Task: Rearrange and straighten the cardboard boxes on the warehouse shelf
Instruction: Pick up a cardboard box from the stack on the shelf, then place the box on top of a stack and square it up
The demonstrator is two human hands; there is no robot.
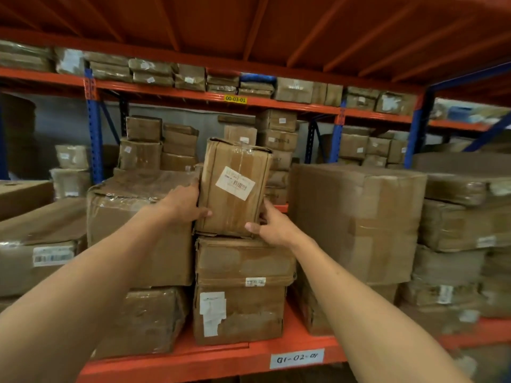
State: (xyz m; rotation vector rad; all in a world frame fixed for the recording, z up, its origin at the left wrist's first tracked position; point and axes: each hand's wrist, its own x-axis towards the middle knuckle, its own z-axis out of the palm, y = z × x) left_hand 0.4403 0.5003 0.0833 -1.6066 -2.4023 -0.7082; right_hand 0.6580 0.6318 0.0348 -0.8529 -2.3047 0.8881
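cardboard box (233,186), upright, clamped between left hand (185,203) and right hand (272,226) atop stack (243,288); neighbouring boxes beside both hands remain uneven.

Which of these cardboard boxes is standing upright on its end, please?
The tall narrow box atop the middle stack, held between the left hand and right hand; its label sits askew.

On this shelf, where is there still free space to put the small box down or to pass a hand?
Both hands, left and right, hold the small box on the middle stack. Bare patches: the orange shelf edge before that stack, and the flat top of the big box on the right. Gaps beside the stack are narrow; elsewhere it is crowded.
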